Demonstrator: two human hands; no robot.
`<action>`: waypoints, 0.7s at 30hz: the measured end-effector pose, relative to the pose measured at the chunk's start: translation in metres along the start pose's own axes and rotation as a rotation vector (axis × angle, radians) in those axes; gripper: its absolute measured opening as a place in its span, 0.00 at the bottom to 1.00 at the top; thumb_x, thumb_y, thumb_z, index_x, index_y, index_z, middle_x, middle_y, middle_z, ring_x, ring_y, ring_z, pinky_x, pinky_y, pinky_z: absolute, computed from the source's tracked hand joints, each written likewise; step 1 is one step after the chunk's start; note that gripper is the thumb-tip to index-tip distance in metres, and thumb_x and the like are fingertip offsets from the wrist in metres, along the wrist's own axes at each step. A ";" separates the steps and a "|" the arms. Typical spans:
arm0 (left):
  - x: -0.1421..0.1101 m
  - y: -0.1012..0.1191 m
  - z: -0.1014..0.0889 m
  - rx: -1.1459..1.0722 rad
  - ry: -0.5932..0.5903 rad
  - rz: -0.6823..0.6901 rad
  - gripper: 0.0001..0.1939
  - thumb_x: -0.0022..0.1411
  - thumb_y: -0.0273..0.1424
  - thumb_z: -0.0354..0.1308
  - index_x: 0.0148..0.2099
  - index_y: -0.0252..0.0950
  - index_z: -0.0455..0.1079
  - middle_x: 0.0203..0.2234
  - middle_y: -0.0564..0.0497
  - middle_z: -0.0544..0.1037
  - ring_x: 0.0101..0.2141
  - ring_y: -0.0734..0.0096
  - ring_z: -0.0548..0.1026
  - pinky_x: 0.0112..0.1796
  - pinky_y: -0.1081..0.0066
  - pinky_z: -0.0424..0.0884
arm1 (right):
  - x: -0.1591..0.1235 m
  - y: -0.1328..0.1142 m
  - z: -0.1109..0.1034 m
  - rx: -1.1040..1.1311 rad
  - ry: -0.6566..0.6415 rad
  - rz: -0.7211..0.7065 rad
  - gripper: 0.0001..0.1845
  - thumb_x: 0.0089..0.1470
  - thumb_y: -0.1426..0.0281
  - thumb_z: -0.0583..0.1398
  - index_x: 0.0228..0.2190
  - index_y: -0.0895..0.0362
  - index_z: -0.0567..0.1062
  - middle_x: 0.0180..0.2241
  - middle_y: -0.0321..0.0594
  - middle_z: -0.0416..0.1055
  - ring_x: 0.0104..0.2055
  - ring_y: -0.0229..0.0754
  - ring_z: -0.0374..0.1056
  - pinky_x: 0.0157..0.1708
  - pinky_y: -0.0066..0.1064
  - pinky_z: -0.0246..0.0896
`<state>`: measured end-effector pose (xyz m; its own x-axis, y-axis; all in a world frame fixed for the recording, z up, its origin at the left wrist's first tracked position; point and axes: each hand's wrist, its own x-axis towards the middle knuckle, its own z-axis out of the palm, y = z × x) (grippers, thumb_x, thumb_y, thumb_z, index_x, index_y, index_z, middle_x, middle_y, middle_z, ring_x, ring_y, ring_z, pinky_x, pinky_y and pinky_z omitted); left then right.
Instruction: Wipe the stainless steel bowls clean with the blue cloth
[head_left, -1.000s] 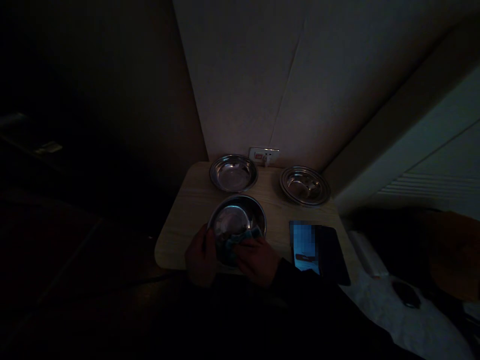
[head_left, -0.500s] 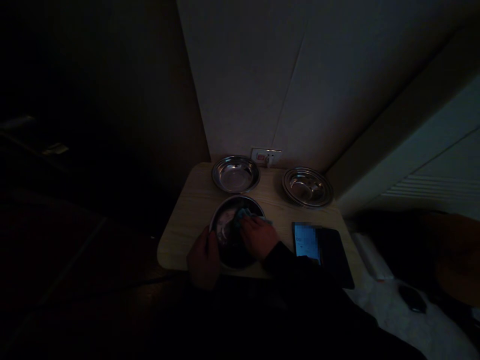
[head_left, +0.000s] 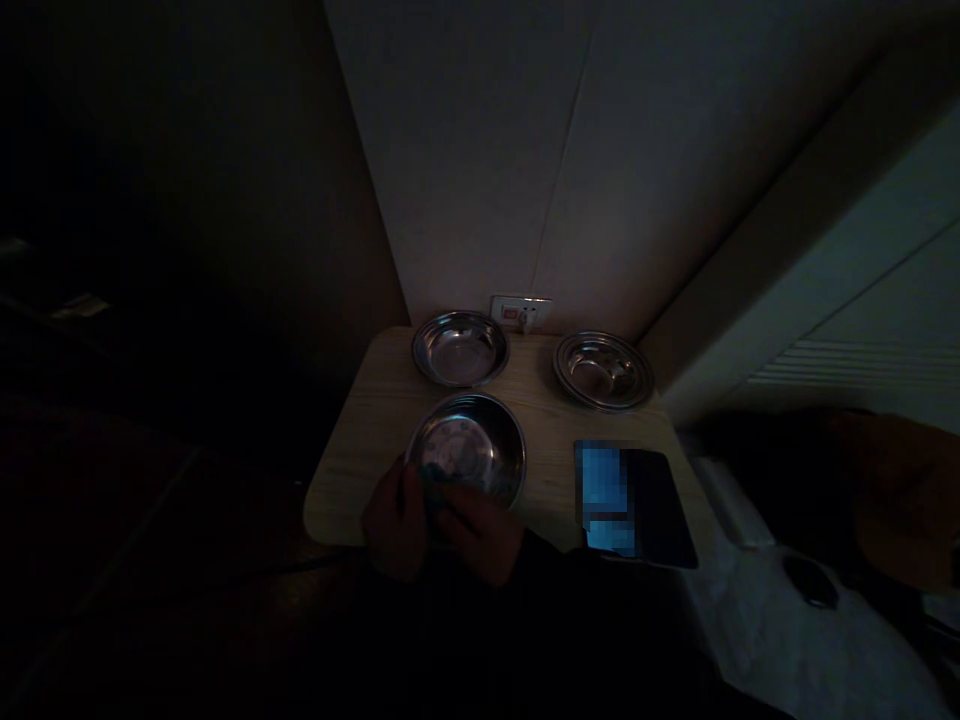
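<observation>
A shiny metal bowl (head_left: 480, 440) is at the front of the small wooden table (head_left: 352, 440). At its near left rim, my left hand (head_left: 395, 520) is closed on the edge. My right hand (head_left: 480, 530) is closed on a bluish-green cloth (head_left: 433, 490), pressing it at the bowl's near side, close to the left hand. Both hands are dim, and part of the cloth and the near rim are hidden behind the fingers.
Behind the bowl sits a metal dish (head_left: 460, 350); to its right are stacked metal dishes (head_left: 603, 370). A tablet-like device (head_left: 660, 505) with a lit screen lies at the right. A wall socket (head_left: 521, 313) holds a plug. A dark oval object (head_left: 810, 582) lies on pale fabric.
My right hand has moved with the cloth from the bowl's inner right side to its near left edge, beside my left hand. The bowl's inside now shows more. The view has shifted slightly.
</observation>
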<state>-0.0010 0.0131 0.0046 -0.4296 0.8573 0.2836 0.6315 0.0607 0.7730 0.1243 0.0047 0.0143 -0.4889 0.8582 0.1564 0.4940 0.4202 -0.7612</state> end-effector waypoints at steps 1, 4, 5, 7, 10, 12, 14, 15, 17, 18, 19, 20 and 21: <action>0.001 0.000 -0.001 0.003 -0.010 0.005 0.18 0.59 0.39 0.46 0.43 0.35 0.72 0.37 0.45 0.78 0.38 0.66 0.76 0.38 0.71 0.71 | -0.003 0.000 0.001 -0.018 0.000 -0.009 0.15 0.60 0.69 0.47 0.43 0.56 0.68 0.40 0.40 0.72 0.42 0.38 0.66 0.41 0.28 0.60; 0.004 -0.001 -0.003 0.019 -0.061 0.004 0.19 0.59 0.39 0.45 0.43 0.35 0.72 0.37 0.45 0.78 0.38 0.66 0.75 0.38 0.70 0.70 | -0.019 0.009 -0.006 -0.206 -0.085 -0.066 0.16 0.58 0.66 0.50 0.46 0.55 0.67 0.45 0.41 0.70 0.47 0.43 0.63 0.45 0.36 0.56; 0.005 0.000 -0.003 0.017 -0.079 0.007 0.19 0.59 0.39 0.45 0.43 0.34 0.71 0.37 0.44 0.78 0.38 0.66 0.75 0.39 0.70 0.70 | -0.025 0.015 -0.010 -0.279 -0.114 -0.088 0.17 0.57 0.65 0.51 0.48 0.54 0.66 0.47 0.41 0.69 0.48 0.45 0.62 0.46 0.38 0.55; 0.007 0.000 -0.003 -0.002 -0.102 0.021 0.19 0.59 0.39 0.45 0.43 0.34 0.72 0.37 0.44 0.78 0.37 0.66 0.75 0.39 0.70 0.70 | -0.035 0.026 -0.018 -0.393 -0.155 -0.119 0.20 0.56 0.64 0.53 0.50 0.53 0.65 0.51 0.41 0.66 0.51 0.47 0.60 0.48 0.43 0.51; 0.009 0.003 0.000 -0.031 -0.107 0.022 0.19 0.59 0.39 0.46 0.43 0.34 0.72 0.37 0.45 0.78 0.37 0.66 0.75 0.38 0.70 0.70 | -0.040 0.033 -0.021 -0.468 -0.148 -0.129 0.20 0.56 0.65 0.52 0.50 0.54 0.65 0.52 0.41 0.65 0.51 0.47 0.59 0.49 0.44 0.48; 0.010 0.004 0.002 -0.036 -0.097 -0.009 0.20 0.59 0.40 0.46 0.43 0.33 0.72 0.37 0.44 0.78 0.37 0.66 0.75 0.38 0.70 0.70 | -0.036 0.028 -0.016 -0.458 -0.117 -0.119 0.20 0.57 0.65 0.51 0.51 0.54 0.64 0.52 0.41 0.65 0.52 0.46 0.59 0.48 0.43 0.49; 0.011 0.005 0.003 -0.033 -0.079 -0.041 0.20 0.59 0.40 0.45 0.43 0.33 0.72 0.37 0.44 0.78 0.38 0.65 0.75 0.38 0.70 0.70 | -0.032 0.019 -0.009 -0.427 -0.088 -0.103 0.21 0.58 0.64 0.50 0.52 0.54 0.62 0.52 0.41 0.65 0.52 0.45 0.58 0.47 0.41 0.50; 0.011 0.005 0.002 -0.030 -0.078 -0.052 0.20 0.59 0.39 0.46 0.42 0.33 0.72 0.37 0.44 0.78 0.38 0.65 0.75 0.39 0.70 0.70 | -0.030 0.015 -0.006 -0.416 -0.084 -0.101 0.21 0.58 0.64 0.49 0.53 0.55 0.61 0.53 0.42 0.64 0.52 0.45 0.58 0.47 0.41 0.51; 0.013 0.005 0.000 -0.035 -0.084 -0.054 0.19 0.58 0.39 0.46 0.42 0.34 0.72 0.37 0.45 0.78 0.38 0.65 0.75 0.39 0.70 0.70 | -0.030 0.013 -0.003 -0.419 -0.091 -0.114 0.23 0.58 0.63 0.49 0.54 0.56 0.59 0.53 0.43 0.63 0.52 0.45 0.58 0.46 0.40 0.51; 0.014 0.004 -0.001 -0.045 -0.087 -0.054 0.19 0.58 0.39 0.47 0.42 0.34 0.72 0.37 0.46 0.78 0.38 0.66 0.75 0.38 0.71 0.70 | -0.031 0.015 -0.004 -0.434 -0.097 -0.129 0.23 0.58 0.63 0.49 0.54 0.56 0.59 0.54 0.43 0.63 0.52 0.45 0.58 0.47 0.41 0.51; 0.014 0.004 -0.002 -0.058 -0.095 -0.062 0.19 0.58 0.40 0.47 0.42 0.35 0.72 0.37 0.46 0.78 0.38 0.66 0.75 0.38 0.71 0.70 | -0.033 0.019 -0.004 -0.454 -0.104 -0.152 0.23 0.58 0.63 0.50 0.54 0.56 0.59 0.54 0.43 0.63 0.52 0.45 0.58 0.47 0.41 0.51; 0.015 0.005 -0.003 -0.072 -0.104 -0.080 0.19 0.58 0.40 0.47 0.42 0.35 0.72 0.37 0.46 0.78 0.37 0.66 0.75 0.37 0.71 0.70 | -0.036 0.024 -0.006 -0.479 -0.103 -0.180 0.23 0.58 0.63 0.51 0.54 0.55 0.60 0.54 0.42 0.63 0.52 0.45 0.59 0.47 0.41 0.50; 0.016 0.006 -0.003 -0.088 -0.113 -0.105 0.19 0.58 0.41 0.47 0.42 0.35 0.72 0.37 0.46 0.78 0.37 0.66 0.75 0.37 0.71 0.70 | -0.039 0.030 -0.007 -0.508 -0.094 -0.206 0.23 0.57 0.64 0.51 0.53 0.55 0.60 0.53 0.43 0.64 0.51 0.45 0.60 0.48 0.42 0.50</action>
<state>-0.0064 0.0253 0.0156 -0.4121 0.9008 0.1371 0.5259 0.1123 0.8431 0.1634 -0.0135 -0.0103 -0.6624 0.7232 0.1955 0.6548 0.6857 -0.3179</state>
